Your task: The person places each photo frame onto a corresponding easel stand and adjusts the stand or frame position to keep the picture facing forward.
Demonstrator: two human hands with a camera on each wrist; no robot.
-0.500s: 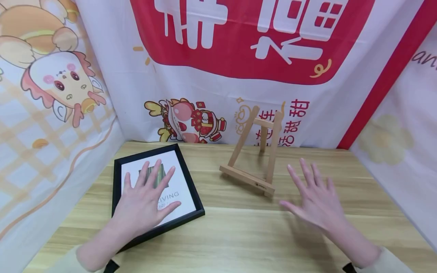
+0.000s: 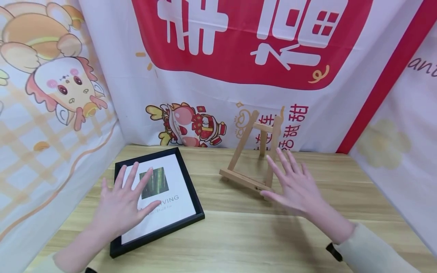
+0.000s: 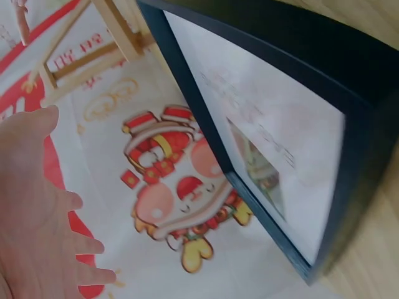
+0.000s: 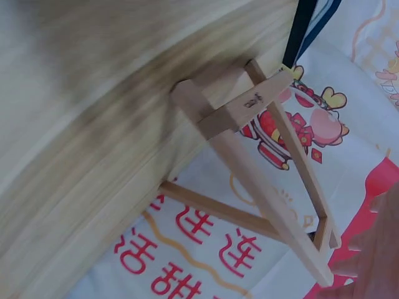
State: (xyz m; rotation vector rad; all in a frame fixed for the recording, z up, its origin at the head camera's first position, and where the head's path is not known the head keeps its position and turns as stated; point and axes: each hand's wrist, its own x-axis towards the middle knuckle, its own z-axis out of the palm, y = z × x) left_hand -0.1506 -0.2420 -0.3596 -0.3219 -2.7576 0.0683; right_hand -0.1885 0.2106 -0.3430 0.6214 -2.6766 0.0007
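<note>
My left hand [image 2: 119,208] hovers with spread fingers over the left part of a black picture frame [image 2: 186,182], overlapping it in the head view. The frame lies flat, its white sheet showing a small green picture and printed lettering partly hidden by the hand. In the left wrist view the palm [image 3: 31,187] hangs apart from the frame's dark border [image 3: 193,99]. A small wooden easel [image 2: 244,178] stands at the back, slightly right of centre. My right hand [image 2: 297,187], fingers spread, is close to its right leg. The right wrist view shows the easel [image 4: 249,174] beside those fingertips [image 4: 349,265].
The wood-grain table [image 2: 232,239] carries both things. A white cloth with a red printed panel [image 2: 239,49] hangs behind it. Printed cloth walls [image 2: 61,144] close off the left and right sides. Each wrist wears a black strap [image 2: 334,252].
My left hand has shifted left and slightly down, uncovering more of the green picture. The right hand has moved left and up towards the easel. Frame and easel stay in place.
</note>
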